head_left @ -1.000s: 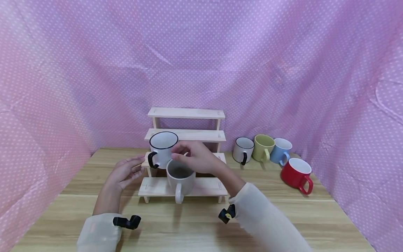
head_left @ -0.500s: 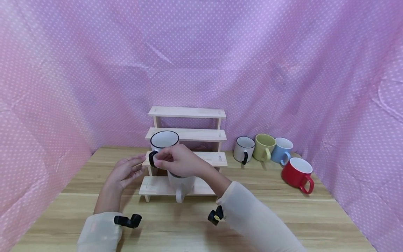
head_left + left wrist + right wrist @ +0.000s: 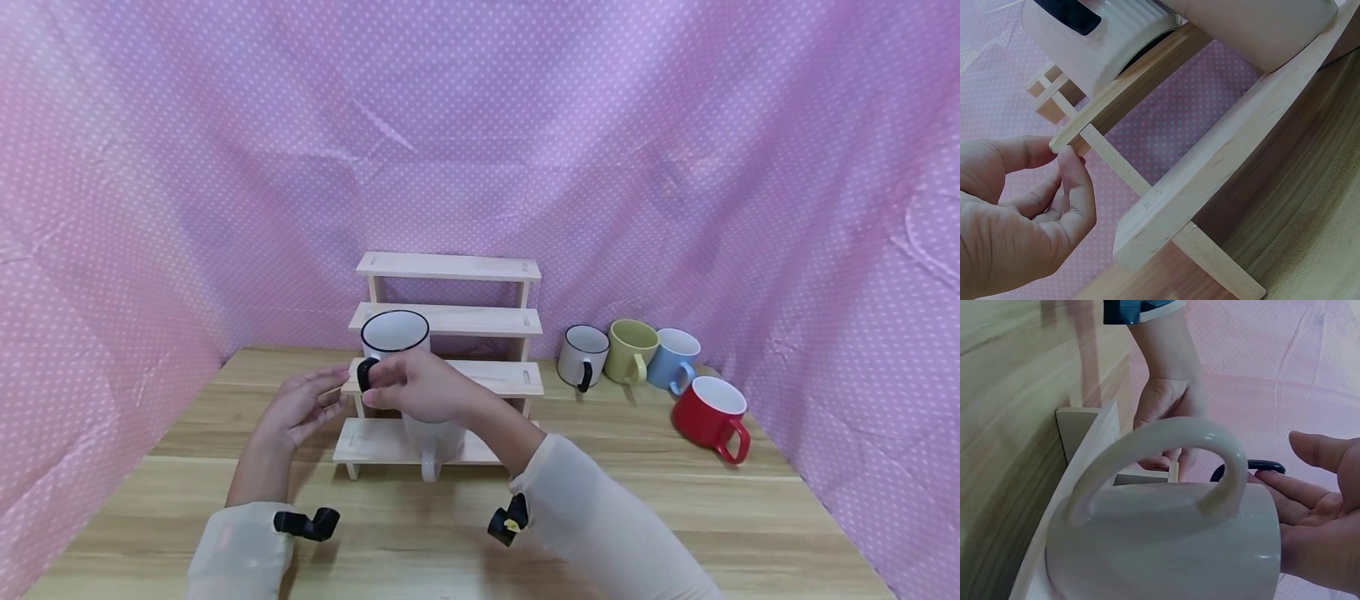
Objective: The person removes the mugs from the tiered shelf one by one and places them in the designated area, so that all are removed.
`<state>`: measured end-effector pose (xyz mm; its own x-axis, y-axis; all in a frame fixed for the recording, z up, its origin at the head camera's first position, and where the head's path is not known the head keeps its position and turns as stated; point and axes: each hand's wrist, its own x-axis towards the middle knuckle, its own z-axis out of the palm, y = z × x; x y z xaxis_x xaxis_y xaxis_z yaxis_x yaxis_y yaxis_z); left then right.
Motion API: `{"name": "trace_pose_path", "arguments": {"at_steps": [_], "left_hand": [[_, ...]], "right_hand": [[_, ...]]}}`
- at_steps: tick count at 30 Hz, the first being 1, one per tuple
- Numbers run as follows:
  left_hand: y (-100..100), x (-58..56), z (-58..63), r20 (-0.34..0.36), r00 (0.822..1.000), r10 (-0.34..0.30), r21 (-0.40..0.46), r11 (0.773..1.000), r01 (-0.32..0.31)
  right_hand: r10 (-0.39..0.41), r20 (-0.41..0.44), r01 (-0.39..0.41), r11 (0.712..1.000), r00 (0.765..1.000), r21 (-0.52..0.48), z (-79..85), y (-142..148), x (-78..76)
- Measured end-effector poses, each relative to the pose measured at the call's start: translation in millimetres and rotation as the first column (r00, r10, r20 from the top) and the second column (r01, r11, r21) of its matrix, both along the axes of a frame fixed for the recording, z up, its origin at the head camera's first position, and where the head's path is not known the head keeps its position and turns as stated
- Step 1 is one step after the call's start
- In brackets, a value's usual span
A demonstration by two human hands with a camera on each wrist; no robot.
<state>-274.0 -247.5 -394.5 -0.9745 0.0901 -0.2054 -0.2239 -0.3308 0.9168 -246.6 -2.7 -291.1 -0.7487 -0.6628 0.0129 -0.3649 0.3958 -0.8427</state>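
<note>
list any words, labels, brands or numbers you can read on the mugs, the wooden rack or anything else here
None: no readable text shows in any view.
The white mug with the black rim, the grey mug, and the white, green, blue and red mugs look plain on the sides that show.
The wooden rack is bare wood.
The pink cloth carries only white dots.

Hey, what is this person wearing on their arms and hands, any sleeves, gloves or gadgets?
Both hands are bare, no gloves. The left hand and right hand come out of long cream-coloured sleeves. A small black camera mount sits at the left cuff; the one at the right cuff shows a yellow spot.
</note>
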Motion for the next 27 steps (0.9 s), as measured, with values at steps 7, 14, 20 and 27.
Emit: {"name": "trace_pose_path", "arguments": {"at_steps": [7, 14, 20, 27], "left_hand": [[1.1, -0.2, 0.7, 0.004, 1.000, 0.003, -0.010, 1.000, -0.003], [1.0, 1.2, 1.6, -0.005, 1.000, -0.006, -0.017, 1.000, 0.006], [1.1, 2.1, 1.8, -0.006, 1.000, -0.008, -0.018, 1.000, 0.008], [0.7, 2.1, 1.5, -0.007, 1.000, -0.009, -0.018, 1.000, 0.009]], "right_hand": [[0.007, 0.032, -0.006, 0.999, 0.999, -0.032, -5.3, -0.2, -2.3], [0.020, 0.031, -0.018, 0.999, 0.999, -0.041, -7.2, 0.1, -5.6], [-0.006, 0.109, 0.013, 0.998, 0.994, -0.064, -10.8, 0.8, -9.3], [-0.034, 0.140, 0.043, 0.997, 0.990, -0.060, -7.5, 0.7, -8.6]]}}
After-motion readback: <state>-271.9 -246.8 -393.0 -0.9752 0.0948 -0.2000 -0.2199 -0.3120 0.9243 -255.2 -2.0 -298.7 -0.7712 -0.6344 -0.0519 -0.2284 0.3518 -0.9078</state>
